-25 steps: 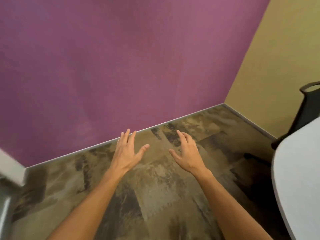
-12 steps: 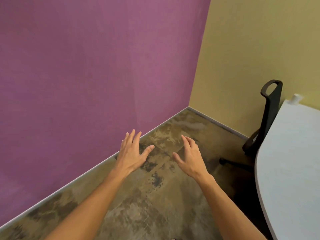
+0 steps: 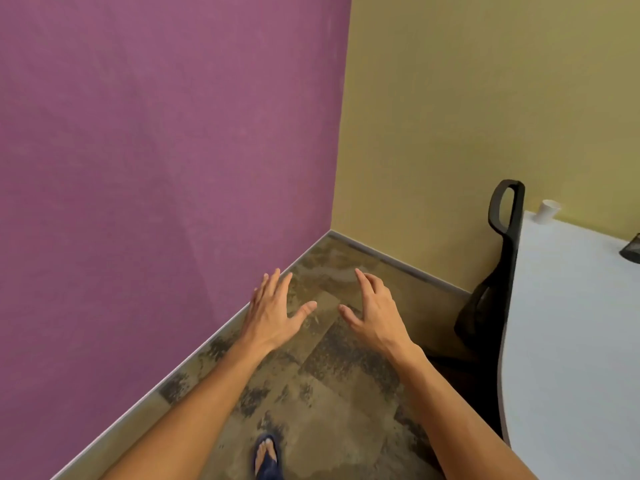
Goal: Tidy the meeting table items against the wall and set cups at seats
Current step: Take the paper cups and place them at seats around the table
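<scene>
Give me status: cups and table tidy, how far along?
Done: one white cup stands at the table's far edge by the yellow wall. In hand: nothing; left hand and right hand are open over the floor. Left: the dark item; other seats unseen.

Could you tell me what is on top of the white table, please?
A white cup near the yellow wall and a dark item cut off by the frame sit on the table.

White cup (image 3: 548, 211) upright, far table (image 3: 571, 341) corner – by yellow wall, pale tabletop
</scene>
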{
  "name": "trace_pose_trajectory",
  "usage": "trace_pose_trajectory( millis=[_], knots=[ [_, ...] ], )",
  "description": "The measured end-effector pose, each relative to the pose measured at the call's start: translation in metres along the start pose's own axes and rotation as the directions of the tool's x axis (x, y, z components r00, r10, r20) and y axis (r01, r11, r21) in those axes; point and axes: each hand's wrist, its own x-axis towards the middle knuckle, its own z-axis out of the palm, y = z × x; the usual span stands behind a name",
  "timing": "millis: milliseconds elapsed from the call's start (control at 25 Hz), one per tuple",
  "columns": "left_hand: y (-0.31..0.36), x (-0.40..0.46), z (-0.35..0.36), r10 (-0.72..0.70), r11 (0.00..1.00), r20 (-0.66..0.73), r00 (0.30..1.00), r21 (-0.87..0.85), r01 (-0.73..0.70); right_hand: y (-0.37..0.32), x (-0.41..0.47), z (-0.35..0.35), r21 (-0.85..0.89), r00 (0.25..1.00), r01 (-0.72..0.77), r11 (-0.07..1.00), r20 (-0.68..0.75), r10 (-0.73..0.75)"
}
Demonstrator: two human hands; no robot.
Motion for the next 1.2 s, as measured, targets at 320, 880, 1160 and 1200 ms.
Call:
trace_pose_trajectory(
  millis=[320,880,1160,1200],
  knots=[
    [-0.002,0.250,0.039,0.166,0.986,0.099,0.981,-0.010,-0.166,0.069,0.202,0.013,0.012,0.979,-0.138,0.990,-0.150,0.138],
    [0.095,0.590,0.144,0.353,0.935,0.232,0.907,-0.047,-0.352,0.251,0.474,-0.007,0.052,0.908,-0.345,0.937,-0.235,0.348],
    [0.175,0.725,0.198,0.407,0.913,0.262,0.875,-0.075,-0.402,0.347,0.579,-0.052,0.072,0.878,-0.399,0.914,-0.257,0.404],
    [0.190,0.748,0.210,0.416,0.909,0.277,0.866,-0.085,-0.409,0.365,0.593,-0.058,0.076,0.866,-0.423,0.903,-0.258,0.428]
  ],
)
